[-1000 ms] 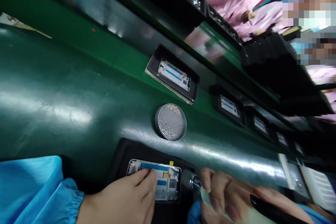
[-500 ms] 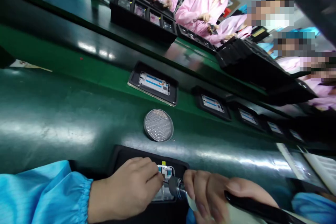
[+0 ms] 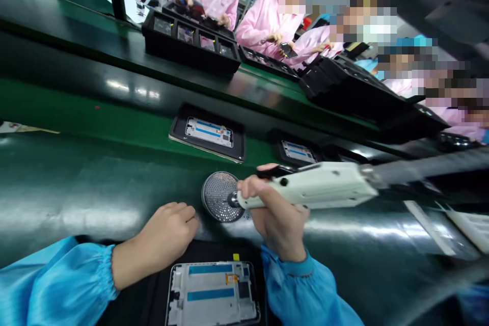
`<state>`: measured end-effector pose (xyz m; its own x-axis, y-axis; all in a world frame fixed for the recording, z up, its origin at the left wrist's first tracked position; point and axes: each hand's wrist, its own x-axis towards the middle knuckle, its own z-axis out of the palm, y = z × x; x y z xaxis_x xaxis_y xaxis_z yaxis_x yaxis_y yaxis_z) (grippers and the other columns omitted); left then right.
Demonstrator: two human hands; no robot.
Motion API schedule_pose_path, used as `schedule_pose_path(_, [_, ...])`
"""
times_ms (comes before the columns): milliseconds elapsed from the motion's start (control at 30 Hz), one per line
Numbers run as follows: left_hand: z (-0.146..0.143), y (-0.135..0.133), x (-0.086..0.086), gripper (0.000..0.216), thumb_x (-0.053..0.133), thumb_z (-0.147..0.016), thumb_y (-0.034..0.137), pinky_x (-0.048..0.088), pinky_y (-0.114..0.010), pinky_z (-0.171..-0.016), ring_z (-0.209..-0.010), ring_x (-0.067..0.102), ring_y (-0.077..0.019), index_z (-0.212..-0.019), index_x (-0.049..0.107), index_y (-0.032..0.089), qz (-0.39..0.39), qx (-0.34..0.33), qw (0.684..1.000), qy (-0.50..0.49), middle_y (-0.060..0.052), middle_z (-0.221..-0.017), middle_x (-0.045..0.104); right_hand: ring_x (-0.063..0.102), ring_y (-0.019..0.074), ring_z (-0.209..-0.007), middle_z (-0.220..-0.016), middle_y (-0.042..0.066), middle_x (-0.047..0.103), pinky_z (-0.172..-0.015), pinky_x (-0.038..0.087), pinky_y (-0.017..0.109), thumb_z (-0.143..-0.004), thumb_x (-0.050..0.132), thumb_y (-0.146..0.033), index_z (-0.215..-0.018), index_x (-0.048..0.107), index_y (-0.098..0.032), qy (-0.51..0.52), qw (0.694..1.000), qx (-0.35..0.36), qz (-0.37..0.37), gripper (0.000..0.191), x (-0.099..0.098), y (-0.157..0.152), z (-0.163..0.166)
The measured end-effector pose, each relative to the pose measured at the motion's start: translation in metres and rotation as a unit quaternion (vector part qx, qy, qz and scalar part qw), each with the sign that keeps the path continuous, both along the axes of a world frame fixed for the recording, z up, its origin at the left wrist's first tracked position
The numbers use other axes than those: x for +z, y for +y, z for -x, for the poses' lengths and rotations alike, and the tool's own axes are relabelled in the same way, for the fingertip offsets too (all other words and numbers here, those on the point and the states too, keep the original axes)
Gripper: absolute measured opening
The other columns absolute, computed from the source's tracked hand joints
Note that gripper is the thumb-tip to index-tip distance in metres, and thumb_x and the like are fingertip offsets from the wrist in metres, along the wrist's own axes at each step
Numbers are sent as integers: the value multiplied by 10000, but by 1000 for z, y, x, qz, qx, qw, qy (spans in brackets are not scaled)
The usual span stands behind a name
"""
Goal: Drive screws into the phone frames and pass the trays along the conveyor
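My right hand (image 3: 278,214) grips a white electric screwdriver (image 3: 313,191), whose tip rests on a round perforated metal dish (image 3: 217,196) of small screws. My left hand (image 3: 162,237) lies curled on the green bench just left of that dish, fingers closed, nothing visible in them. Below both hands a white phone frame (image 3: 212,293) with blue strips sits in a black tray (image 3: 153,295) at the near edge.
More black trays (image 3: 208,135) holding phone frames ride the green conveyor belt (image 3: 114,122) beyond the dish. Stacked black trays (image 3: 191,43) stand on the far side, where several people in pink coats work. A cable runs right from the screwdriver.
My right hand lifted the screwdriver off the phone frame and moved its tip up to the screw dish. My left hand left the frame and slid beside the dish.
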<state>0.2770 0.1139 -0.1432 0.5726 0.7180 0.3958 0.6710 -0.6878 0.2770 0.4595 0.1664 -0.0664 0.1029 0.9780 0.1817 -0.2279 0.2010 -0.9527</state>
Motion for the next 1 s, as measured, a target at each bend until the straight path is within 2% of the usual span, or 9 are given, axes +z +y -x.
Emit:
schedule_pose_path(100, [-1, 2, -1, 282, 485, -968, 140, 449, -286, -568, -610, 549, -168, -718, 615, 152, 31, 6, 999, 1, -20, -689, 580, 587, 150, -565, -566, -61, 563, -648, 519, 367, -756, 711, -215, -904, 602, -217, -22, 1000, 22, -5, 185, -17, 4, 9])
schedule_pose_path(233, [-3, 2, 1, 323, 507, -979, 224, 444, -293, -560, -598, 559, -176, -672, 583, 159, 49, 21, 999, 5, -25, -673, 566, 597, 155, -567, -578, -61, 568, -635, 519, 370, -769, 696, -198, -918, 589, -219, -47, 999, 17, -16, 184, -25, 3, 9])
schedule_pose_path(367, [-8, -9, 10, 330, 501, -974, 175, 392, -315, -543, -586, 542, -190, -649, 554, 158, -44, 19, 999, 10, -24, -634, 533, 584, 149, -548, -578, -63, 568, -626, 518, 372, -768, 686, -181, -923, 581, -221, -41, 999, 21, -8, 192, -26, 5, 9])
schedule_pose_path(433, [-12, -21, 16, 253, 540, -938, 155, 395, -337, -560, -601, 547, -199, -692, 594, 146, -80, -10, 997, 17, -37, -661, 568, 571, 141, -539, -577, -66, 564, -633, 519, 371, -774, 681, -177, -927, 580, -227, -33, 999, 27, -9, 189, -27, 5, 9])
schedule_pose_path(533, [-18, -42, 20, 148, 609, -906, 221, 450, -364, -653, -721, 602, -221, -798, 677, 144, -92, -74, 992, 43, -68, -803, 679, 560, 135, -539, -576, -65, 564, -643, 518, 371, -791, 674, -167, -932, 591, -228, -24, 999, 32, -18, 175, -30, 5, 10])
schedule_pose_path(667, [-26, -66, 5, 141, 617, -928, 242, 466, -333, -792, -868, 629, -189, -831, 703, 185, -120, -107, 986, 33, -32, -876, 730, 565, 140, -544, -580, -55, 570, -604, 499, 349, -785, 687, -155, -905, 602, -221, -21, 999, 32, -21, 161, -30, 5, 10])
schedule_pose_path(833, [-35, -83, -23, 119, 611, -933, 205, 455, -313, -833, -903, 631, -166, -904, 719, 164, -147, -108, 983, 32, -30, -897, 740, 557, 135, -537, -584, -55, 557, -613, 509, 348, -779, 688, -162, -892, 601, -225, -23, 999, 34, -19, 156, -31, 3, 10])
schedule_pose_path(1000, [-35, -82, -26, 118, 604, -921, 192, 443, -322, -871, -942, 628, -162, -890, 716, 172, -141, -112, 983, 22, -12, -954, 736, 550, 129, -554, -593, -52, 557, -630, 502, 344, -800, 679, -152, -916, 630, -222, -14, 999, 40, -28, 143, -34, 4, 11])
